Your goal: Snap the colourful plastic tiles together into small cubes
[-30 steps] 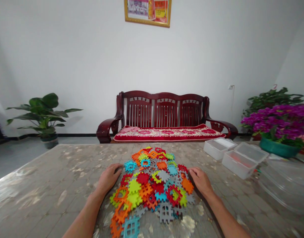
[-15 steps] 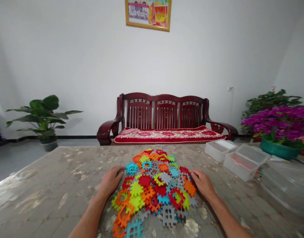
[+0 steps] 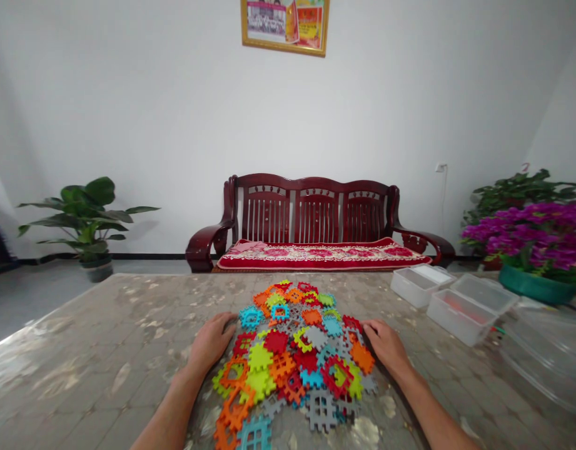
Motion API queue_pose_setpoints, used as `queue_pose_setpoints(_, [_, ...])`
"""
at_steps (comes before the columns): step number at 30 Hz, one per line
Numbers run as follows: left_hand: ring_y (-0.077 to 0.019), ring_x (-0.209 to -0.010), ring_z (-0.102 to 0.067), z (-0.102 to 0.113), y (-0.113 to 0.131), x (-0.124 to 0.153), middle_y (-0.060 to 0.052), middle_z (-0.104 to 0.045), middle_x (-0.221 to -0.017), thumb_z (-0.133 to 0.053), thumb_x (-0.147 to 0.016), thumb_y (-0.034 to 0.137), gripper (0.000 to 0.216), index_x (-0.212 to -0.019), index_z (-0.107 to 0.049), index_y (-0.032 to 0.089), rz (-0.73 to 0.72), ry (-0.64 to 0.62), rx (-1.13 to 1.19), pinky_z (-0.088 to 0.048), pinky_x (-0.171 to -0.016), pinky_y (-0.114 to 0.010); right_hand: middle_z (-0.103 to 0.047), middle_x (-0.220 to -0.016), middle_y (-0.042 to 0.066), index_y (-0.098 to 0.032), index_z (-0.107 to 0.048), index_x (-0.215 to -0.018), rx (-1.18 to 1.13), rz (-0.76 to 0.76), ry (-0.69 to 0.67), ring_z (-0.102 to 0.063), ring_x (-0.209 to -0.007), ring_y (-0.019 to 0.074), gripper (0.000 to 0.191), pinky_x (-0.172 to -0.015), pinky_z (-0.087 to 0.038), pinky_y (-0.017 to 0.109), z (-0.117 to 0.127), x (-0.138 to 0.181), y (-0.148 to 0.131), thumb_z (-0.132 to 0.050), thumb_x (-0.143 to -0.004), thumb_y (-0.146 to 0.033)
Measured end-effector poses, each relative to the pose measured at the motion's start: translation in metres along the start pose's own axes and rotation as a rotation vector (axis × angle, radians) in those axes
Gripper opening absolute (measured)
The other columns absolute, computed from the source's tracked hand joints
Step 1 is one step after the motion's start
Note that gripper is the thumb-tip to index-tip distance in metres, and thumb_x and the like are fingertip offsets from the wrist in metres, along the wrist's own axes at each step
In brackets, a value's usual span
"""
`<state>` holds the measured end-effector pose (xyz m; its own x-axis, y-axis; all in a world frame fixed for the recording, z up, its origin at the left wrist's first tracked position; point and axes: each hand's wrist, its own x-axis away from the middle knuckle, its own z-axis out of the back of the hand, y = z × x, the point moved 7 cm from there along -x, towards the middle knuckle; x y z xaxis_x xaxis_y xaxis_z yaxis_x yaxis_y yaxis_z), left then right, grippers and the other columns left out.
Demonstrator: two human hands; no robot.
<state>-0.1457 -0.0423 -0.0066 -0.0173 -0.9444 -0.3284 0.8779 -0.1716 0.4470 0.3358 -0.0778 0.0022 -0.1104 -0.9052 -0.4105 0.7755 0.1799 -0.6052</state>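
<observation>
A spread pile of interlocking plastic building tiles (image 3: 274,341) with toothed edges lies on the table between my hands, in red, orange, lime green, blue and grey. Some tiles are solid; others have window-like cut-outs, such as a grey tile (image 3: 321,409) at the near side. My left hand (image 3: 215,337) rests on the table at the pile's left edge, fingers stretched forward and holding nothing. On the opposite side my right hand (image 3: 385,342) lies beside an orange tile (image 3: 363,357), its fingers extended and empty. Whether the fingertips touch any tiles is hard to tell.
Clear plastic boxes (image 3: 461,317) and a large transparent lid (image 3: 548,362) sit on the patterned tablecloth (image 3: 114,350) at right. Beyond them is a teal pot (image 3: 536,284) of purple flowers. A wooden bench (image 3: 311,187) stands behind the table, a potted plant (image 3: 93,225) at left.
The whole view has shifted slightly as the head moved. Both hands and the tiles stay in about the same places.
</observation>
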Motion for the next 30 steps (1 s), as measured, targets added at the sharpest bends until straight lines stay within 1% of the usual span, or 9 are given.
queue_pose_setpoints(5, [-0.0261, -0.117, -0.064, 0.001, 0.003, 0.000, -0.009, -0.072, -0.125, -0.047, -0.086, 0.032, 0.040, -0.115, -0.072, 0.021, -0.004, -0.014, 0.000, -0.046, -0.106, -0.040, -0.076, -0.101, 0.008, -0.025, -0.077, -0.092, 0.012, -0.014, 0.004, -0.069, -0.096, 0.0253, 0.039, -0.087, -0.053, 0.037, 0.000, -0.002, 0.000, -0.042, -0.089, -0.042])
queue_pose_setpoints(10, [-0.0250, -0.115, -0.065, 0.001, 0.002, 0.000, -0.007, -0.073, -0.123, -0.048, -0.085, 0.032, 0.039, -0.114, -0.072, 0.023, 0.001, 0.001, 0.010, -0.046, -0.106, -0.038, -0.076, -0.100, 0.008, -0.025, -0.077, -0.089, 0.033, -0.009, -0.011, -0.069, -0.096, 0.0257, 0.041, -0.087, -0.053, 0.039, -0.001, -0.003, -0.003, -0.039, -0.090, -0.042])
queue_pose_setpoints(13, [-0.0255, -0.115, -0.065, 0.000, 0.002, 0.000, -0.008, -0.072, -0.123, -0.048, -0.085, 0.034, 0.039, -0.114, -0.072, 0.022, 0.002, -0.003, -0.006, -0.047, -0.105, -0.038, -0.075, -0.105, 0.009, -0.024, -0.076, -0.097, 0.028, 0.016, -0.020, -0.068, -0.100, 0.0253, 0.043, -0.091, -0.052, 0.039, -0.001, -0.004, -0.006, -0.037, -0.091, -0.041])
queue_pose_setpoints(15, [-0.0260, -0.115, -0.065, -0.001, 0.004, -0.001, -0.009, -0.072, -0.124, -0.047, -0.087, 0.036, 0.041, -0.116, -0.071, 0.022, 0.001, -0.003, -0.012, -0.047, -0.104, -0.038, -0.074, -0.114, 0.009, -0.024, -0.075, -0.105, 0.022, 0.048, -0.035, -0.066, -0.109, 0.0251, 0.043, -0.099, -0.049, 0.041, -0.002, -0.004, -0.011, -0.037, -0.092, -0.040])
queue_pose_setpoints(18, [-0.0269, -0.116, -0.065, -0.002, 0.007, -0.001, -0.009, -0.072, -0.124, -0.043, -0.091, 0.041, 0.043, -0.118, -0.071, 0.022, 0.009, -0.001, -0.023, -0.047, -0.104, -0.039, -0.068, -0.129, 0.010, -0.021, -0.072, -0.120, 0.038, 0.099, -0.100, -0.060, -0.123, 0.0261, 0.046, -0.111, -0.041, 0.044, -0.007, -0.001, -0.019, -0.038, -0.094, -0.041])
queue_pose_setpoints(21, [-0.0269, -0.117, -0.065, -0.002, 0.012, -0.001, -0.009, -0.072, -0.125, -0.041, -0.092, 0.043, 0.044, -0.119, -0.070, 0.022, -0.003, -0.006, -0.041, -0.046, -0.105, -0.039, -0.063, -0.139, 0.009, -0.023, -0.066, -0.131, 0.086, 0.140, -0.179, -0.055, -0.130, 0.0265, 0.048, -0.114, -0.037, 0.047, -0.012, 0.004, -0.027, -0.041, -0.096, -0.044])
queue_pose_setpoints(24, [-0.0275, -0.118, -0.064, -0.003, 0.012, -0.001, -0.010, -0.071, -0.127, -0.043, -0.091, 0.040, 0.044, -0.121, -0.070, 0.021, -0.003, -0.021, -0.059, -0.045, -0.106, -0.040, -0.063, -0.140, 0.008, -0.025, -0.065, -0.132, 0.134, 0.156, -0.208, -0.055, -0.130, 0.0265, 0.047, -0.113, -0.038, 0.048, -0.014, 0.007, -0.032, -0.039, -0.098, -0.043])
queue_pose_setpoints(30, [-0.0270, -0.120, -0.063, -0.002, 0.011, 0.000, -0.008, -0.071, -0.128, -0.047, -0.089, 0.038, 0.043, -0.123, -0.069, 0.023, 0.008, -0.017, -0.087, -0.045, -0.106, -0.039, -0.064, -0.137, 0.009, -0.023, -0.067, -0.129, 0.147, 0.160, -0.209, -0.057, -0.127, 0.0267, 0.046, -0.112, -0.040, 0.047, -0.014, 0.006, -0.033, -0.037, -0.100, -0.040])
